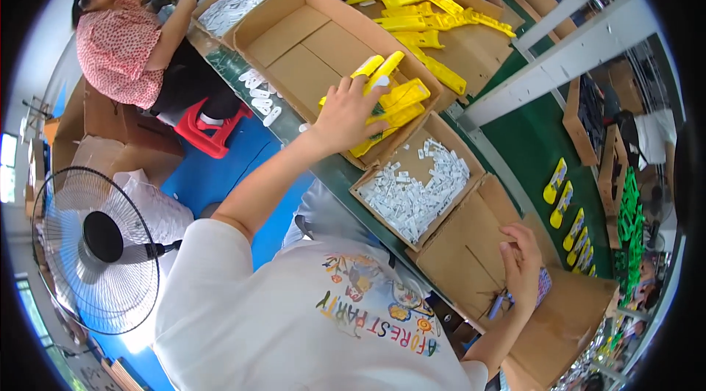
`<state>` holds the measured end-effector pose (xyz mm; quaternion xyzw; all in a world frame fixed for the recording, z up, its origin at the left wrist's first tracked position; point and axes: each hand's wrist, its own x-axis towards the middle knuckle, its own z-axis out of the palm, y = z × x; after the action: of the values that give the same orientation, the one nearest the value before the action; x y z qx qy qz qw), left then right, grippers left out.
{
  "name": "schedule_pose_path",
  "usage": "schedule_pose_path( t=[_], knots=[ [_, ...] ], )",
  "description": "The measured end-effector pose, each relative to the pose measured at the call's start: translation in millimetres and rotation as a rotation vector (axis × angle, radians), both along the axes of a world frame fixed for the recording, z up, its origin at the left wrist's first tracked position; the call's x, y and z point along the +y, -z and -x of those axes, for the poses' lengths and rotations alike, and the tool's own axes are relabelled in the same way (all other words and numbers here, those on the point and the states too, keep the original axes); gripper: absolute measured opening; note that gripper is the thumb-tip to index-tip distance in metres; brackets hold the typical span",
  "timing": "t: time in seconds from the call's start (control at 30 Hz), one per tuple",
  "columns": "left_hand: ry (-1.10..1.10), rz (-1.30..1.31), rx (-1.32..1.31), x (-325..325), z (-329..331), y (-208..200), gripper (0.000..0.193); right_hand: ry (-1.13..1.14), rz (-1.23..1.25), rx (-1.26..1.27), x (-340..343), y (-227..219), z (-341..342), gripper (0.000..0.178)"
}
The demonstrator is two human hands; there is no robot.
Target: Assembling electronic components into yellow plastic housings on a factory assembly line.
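Observation:
My left hand [347, 113] reaches into a long cardboard tray [283, 42], its fingers closed around yellow plastic parts [401, 101] grouped at the tray's near end. Part of what it grips is hidden under the palm. A small white piece [381, 82] shows by the fingertips among the yellow parts. Over a shallow cardboard box [463, 244] at the right, my right hand [522, 262] hangs with loosely bent fingers, thumb apart, and nothing visible in them. Between the two hands stands a box of small white pieces [419, 189].
Yellow parts lie heaped [426, 12] beyond the tray. More yellow pieces [566, 207] line the green belt [507, 141], under a grey metal post [544, 60]. At far left a co-worker [121, 45] sits on a red stool [202, 134]; a fan [103, 237] stands behind.

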<state>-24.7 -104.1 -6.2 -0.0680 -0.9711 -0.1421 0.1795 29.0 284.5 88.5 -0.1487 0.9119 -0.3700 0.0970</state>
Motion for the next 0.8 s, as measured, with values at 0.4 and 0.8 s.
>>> schedule_pose_path(
  t=[0.4, 0.8],
  knots=[
    [0.034, 0.0, -0.342, -28.7, 56.4, -11.0, 0.047, -0.008, 0.068, 0.014, -8.6, 28.2, -31.7, 0.017],
    [0.497, -1.934, -0.815, 110.5, -76.1, -34.5, 0.045, 0.218, 0.895, 0.167, -104.0, 33.3, -13.9, 0.032]
  ],
)
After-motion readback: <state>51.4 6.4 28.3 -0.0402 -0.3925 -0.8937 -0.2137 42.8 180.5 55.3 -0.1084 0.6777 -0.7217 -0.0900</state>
